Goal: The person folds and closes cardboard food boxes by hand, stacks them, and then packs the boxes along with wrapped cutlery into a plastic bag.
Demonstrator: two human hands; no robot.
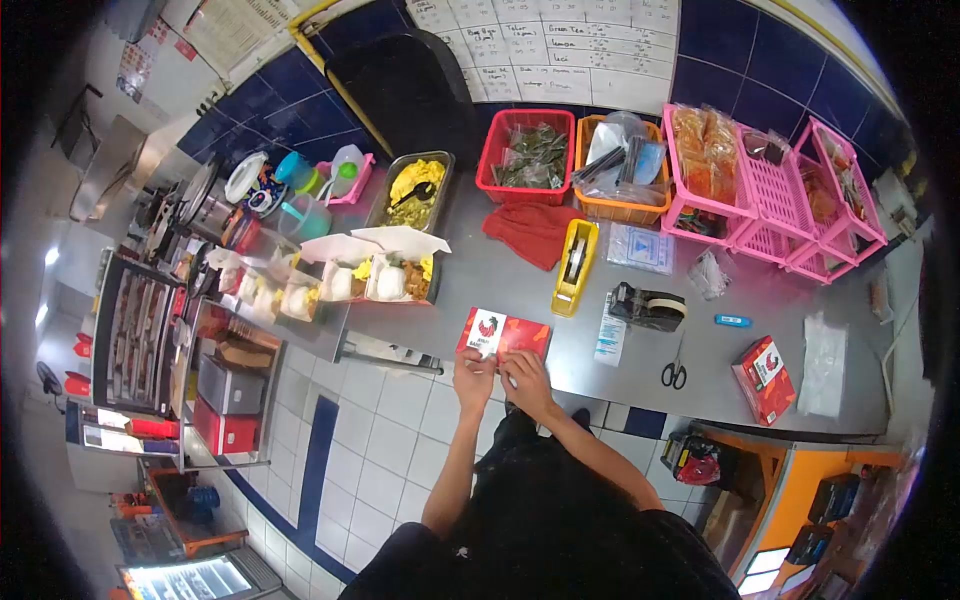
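Observation:
A red and white printed food box (520, 333) lies at the front edge of the steel table, its lid down. My left hand (474, 382) has its fingers closed at the box's near left edge. Beside it, my right hand (528, 384) curls its fingers and thumb on the same near edge. The fingertips of both hands are close together there, and the part they grip is mostly hidden. Behind the box stands a yellow tape dispenser (573, 270). To the left, several opened boxes (403, 278) hold rice and other food.
A red basket (526, 155), an orange basket (622, 170) and pink baskets (775, 190) line the back. A black tape dispenser (648, 306), scissors (675, 372) and a second red box (765, 380) lie to the right. A metal pan (411, 190) of yellow food stands back left.

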